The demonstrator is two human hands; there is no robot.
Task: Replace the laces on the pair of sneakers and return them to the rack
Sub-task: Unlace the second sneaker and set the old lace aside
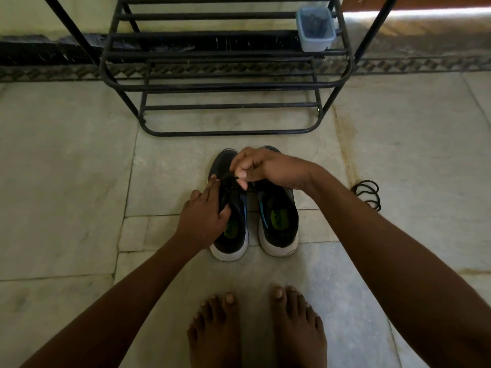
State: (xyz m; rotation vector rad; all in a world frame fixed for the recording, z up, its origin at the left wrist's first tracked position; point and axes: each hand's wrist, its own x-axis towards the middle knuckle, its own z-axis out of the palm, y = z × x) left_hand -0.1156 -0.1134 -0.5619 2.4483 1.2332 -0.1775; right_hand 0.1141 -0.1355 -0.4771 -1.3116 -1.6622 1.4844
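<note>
The left hand (204, 213) rests flat on the left sneaker (230, 208) on the floor before the rack (225, 86), and the right hand (261, 168) pinches its black lace (233, 181), which can slip from this small grip.

Dim, soft daylight; glare strip top right (floor (438, 14)); wide-angle edge bending.
</note>
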